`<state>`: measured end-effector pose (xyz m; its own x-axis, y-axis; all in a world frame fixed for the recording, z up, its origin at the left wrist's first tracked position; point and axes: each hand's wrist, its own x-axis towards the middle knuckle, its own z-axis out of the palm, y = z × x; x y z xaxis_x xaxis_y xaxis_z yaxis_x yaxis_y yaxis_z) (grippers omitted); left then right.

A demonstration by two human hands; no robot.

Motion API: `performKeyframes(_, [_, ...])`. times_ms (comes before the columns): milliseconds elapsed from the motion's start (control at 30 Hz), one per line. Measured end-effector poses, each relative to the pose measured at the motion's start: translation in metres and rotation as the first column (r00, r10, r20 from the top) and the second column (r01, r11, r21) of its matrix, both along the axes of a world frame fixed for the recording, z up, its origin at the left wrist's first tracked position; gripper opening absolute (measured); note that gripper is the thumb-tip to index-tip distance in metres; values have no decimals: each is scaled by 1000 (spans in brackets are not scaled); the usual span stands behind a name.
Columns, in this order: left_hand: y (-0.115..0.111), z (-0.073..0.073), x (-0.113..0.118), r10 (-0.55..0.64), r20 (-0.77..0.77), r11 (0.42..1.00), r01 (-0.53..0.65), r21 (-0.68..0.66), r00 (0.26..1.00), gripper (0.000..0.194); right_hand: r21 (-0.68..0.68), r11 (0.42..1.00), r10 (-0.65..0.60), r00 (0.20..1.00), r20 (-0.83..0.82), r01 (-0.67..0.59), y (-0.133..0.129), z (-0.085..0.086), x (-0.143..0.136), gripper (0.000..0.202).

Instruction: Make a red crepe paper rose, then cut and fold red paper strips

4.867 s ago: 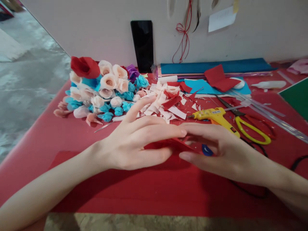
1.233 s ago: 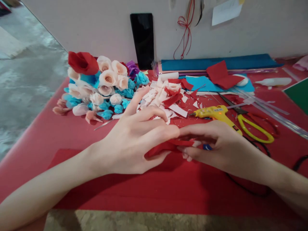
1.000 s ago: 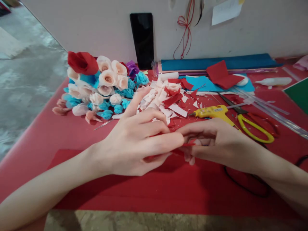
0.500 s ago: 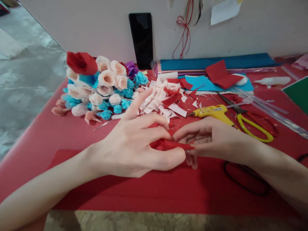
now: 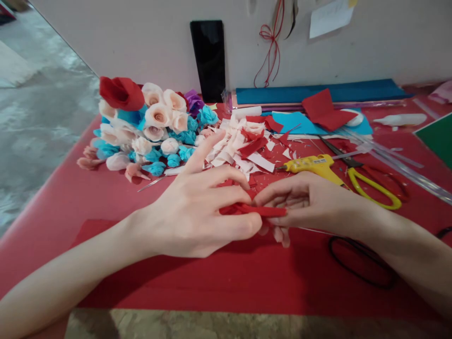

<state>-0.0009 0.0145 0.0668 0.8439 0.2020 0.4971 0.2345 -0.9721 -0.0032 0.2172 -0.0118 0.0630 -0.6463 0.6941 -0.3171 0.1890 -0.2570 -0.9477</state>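
Observation:
Between my two hands is a piece of folded red crepe paper (image 5: 268, 211), held low over the front of the table. My left hand (image 5: 197, 207) closes on its left part with thumb and curled fingers, while the index finger points away toward the scraps. From the right, my right hand (image 5: 310, 202) pinches the paper's other end between thumb and fingers. Part of the paper is hidden behind the left fingers. A thin pale line, perhaps a wire, shows under my right wrist. Red sheet paper (image 5: 197, 287) lies flat beneath both hands.
Paper flowers (image 5: 157, 115) are heaped at the back left, beside pale and red paper scraps (image 5: 229, 141). A yellow glue gun (image 5: 310, 163), yellow-handled scissors (image 5: 374, 190) and a white glue bottle (image 5: 402, 119) lie right. A black phone (image 5: 208, 59) leans on the wall.
My left thumb has drawn back slightly to the left along the red crepe paper, exposing more of its edge. My right hand keeps nearly the same place.

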Motion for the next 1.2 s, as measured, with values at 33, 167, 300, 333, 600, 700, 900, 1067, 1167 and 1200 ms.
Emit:
performKeyframes(33, [1, 0, 0, -3, 12, 1000, 3, -3, 1000, 12, 1, 1000, -2, 1000, -5, 2, 0, 0, 0, 16])
performKeyframes(167, [2, 0, -2, -19, 14, 1000, 19, -20, 1000, 7, 23, 999, -29, 999, 17, 28, -1, 2, -1, 23])
performKeyframes(300, [2, 0, -4, -19, 25, 1000, 19, -18, 1000, 10, 58, 997, -58, 997, 50, 55, -2, 4, -2, 27])
performKeyframes(333, [2, 0, -3, -15, 32, 1000, 15, -8, 999, 10, 71, 995, -67, 996, 56, 63, -3, 5, -3, 27])
performKeyframes(600, [2, 1, -1, -14, 52, 999, 13, 32, 999, 9, 96, 990, -107, 993, 56, 101, -8, 3, -3, 25])
performKeyframes(700, [3, 2, -1, -23, 68, 998, 19, 61, 997, 11, 41, 991, -129, 991, 44, 127, -9, 4, -4, 19])
performKeyframes(900, [3, 2, 1, -17, 73, 996, 11, 92, 997, 11, -124, 978, -165, 986, 20, 166, -7, 5, -8, 17])
performKeyframes(1067, [3, 1, 1, -28, 67, 996, 22, 92, 997, 10, -155, 972, -180, 984, -13, 176, -8, 5, -7, 16])
performKeyframes(1167, [3, 0, -1, -32, 57, 997, 28, 69, 998, 10, -165, 969, -190, 981, -32, 182, -8, 5, -8, 16])
performKeyframes(1200, [3, -1, -2, -35, 58, 997, 31, 68, 998, 10, -167, 968, -194, 980, -34, 186, -8, 5, -8, 17])
